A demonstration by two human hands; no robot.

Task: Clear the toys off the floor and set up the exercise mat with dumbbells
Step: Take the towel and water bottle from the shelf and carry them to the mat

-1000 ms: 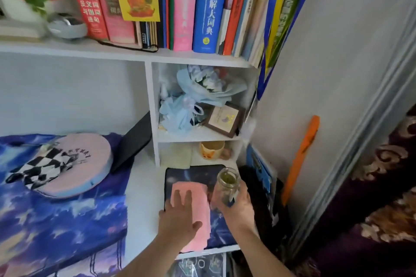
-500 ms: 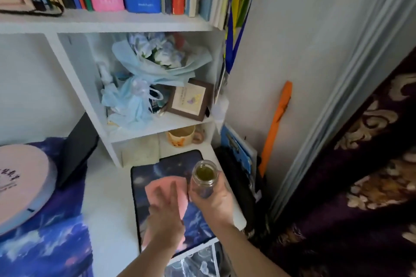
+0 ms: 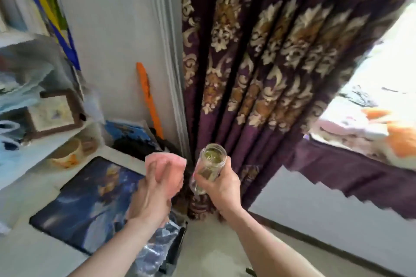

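Observation:
My left hand [image 3: 149, 195] holds a pink cloth [image 3: 167, 170] lifted off the desk, at the desk's right edge. My right hand [image 3: 219, 183] grips a clear glass jar [image 3: 208, 166], open at the top, with greenish contents, tilted slightly and held beside the cloth. A dark blue picture mat [image 3: 90, 204] lies flat on the white desk [image 3: 27, 245] to the left of my hands. No toys, exercise mat or dumbbells are in view.
A purple patterned curtain [image 3: 258, 63] hangs straight ahead. An orange stick [image 3: 149, 99] leans in the wall corner. The shelf on the left holds a framed picture [image 3: 53, 112] and a cup [image 3: 68, 153]. Soft orange and pink items [image 3: 382, 130] lie on a ledge at right.
The view has swung right from the bookshelf to the curtain. My left hand lifted the pink cloth off the blue mat; my right hand still carries the jar.

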